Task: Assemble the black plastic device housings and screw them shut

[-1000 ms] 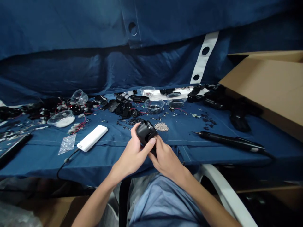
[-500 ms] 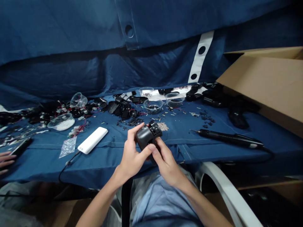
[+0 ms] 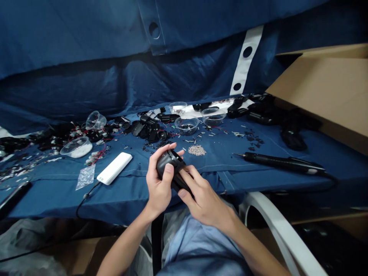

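A black plastic device housing (image 3: 162, 164) with a rounded, open-rimmed head and a handle is held between my two hands above the table's front edge. My left hand (image 3: 158, 191) wraps around the head, thumb pressed on its near side. Lower down, the fingers of my right hand (image 3: 204, 197) close on the handle, partly covering it. Just beyond the hands lie a pile of small metal screws (image 3: 197, 150) and a scatter of tiny black parts (image 3: 163, 145).
To the right lies a black electric screwdriver (image 3: 281, 161), near a cardboard box (image 3: 327, 84). A white power bank (image 3: 114, 168) with a cable lies left. Clear plastic tubs (image 3: 186, 125) and black housings (image 3: 143, 128) line the back. A chair armrest (image 3: 276, 218) stands front right.
The housing has come slightly left and turned in my hands. My left fingers now wrap its head, and my right hand has shifted on the handle. Another person's hand at far left has gone from view.
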A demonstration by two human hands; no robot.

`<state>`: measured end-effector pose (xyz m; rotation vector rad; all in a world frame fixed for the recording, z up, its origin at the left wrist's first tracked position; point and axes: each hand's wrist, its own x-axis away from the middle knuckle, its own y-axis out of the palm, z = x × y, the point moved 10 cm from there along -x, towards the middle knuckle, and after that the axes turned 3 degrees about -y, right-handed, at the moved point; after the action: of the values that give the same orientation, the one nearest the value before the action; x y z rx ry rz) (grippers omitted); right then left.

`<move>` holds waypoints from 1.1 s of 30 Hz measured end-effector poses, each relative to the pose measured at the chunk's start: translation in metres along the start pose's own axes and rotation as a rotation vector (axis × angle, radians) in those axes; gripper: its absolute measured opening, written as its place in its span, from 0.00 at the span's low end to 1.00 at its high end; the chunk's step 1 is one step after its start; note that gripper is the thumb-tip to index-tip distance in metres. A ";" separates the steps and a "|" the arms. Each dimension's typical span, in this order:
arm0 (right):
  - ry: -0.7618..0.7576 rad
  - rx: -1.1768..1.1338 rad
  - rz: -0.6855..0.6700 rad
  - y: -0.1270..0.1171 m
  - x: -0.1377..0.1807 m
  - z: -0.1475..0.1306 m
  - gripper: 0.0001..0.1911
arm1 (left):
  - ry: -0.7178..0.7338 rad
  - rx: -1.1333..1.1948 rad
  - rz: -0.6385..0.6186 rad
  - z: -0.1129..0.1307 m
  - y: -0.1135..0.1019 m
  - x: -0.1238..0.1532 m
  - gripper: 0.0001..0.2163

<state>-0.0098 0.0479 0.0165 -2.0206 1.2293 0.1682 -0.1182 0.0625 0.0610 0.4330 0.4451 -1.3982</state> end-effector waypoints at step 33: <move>-0.050 0.112 0.016 0.016 0.008 -0.008 0.31 | 0.125 -0.108 0.247 0.010 -0.014 0.006 0.07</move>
<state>-0.0204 0.0324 0.0099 -1.9004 1.1973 0.1534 -0.1308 0.0504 0.0655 0.4724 0.5469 -1.1069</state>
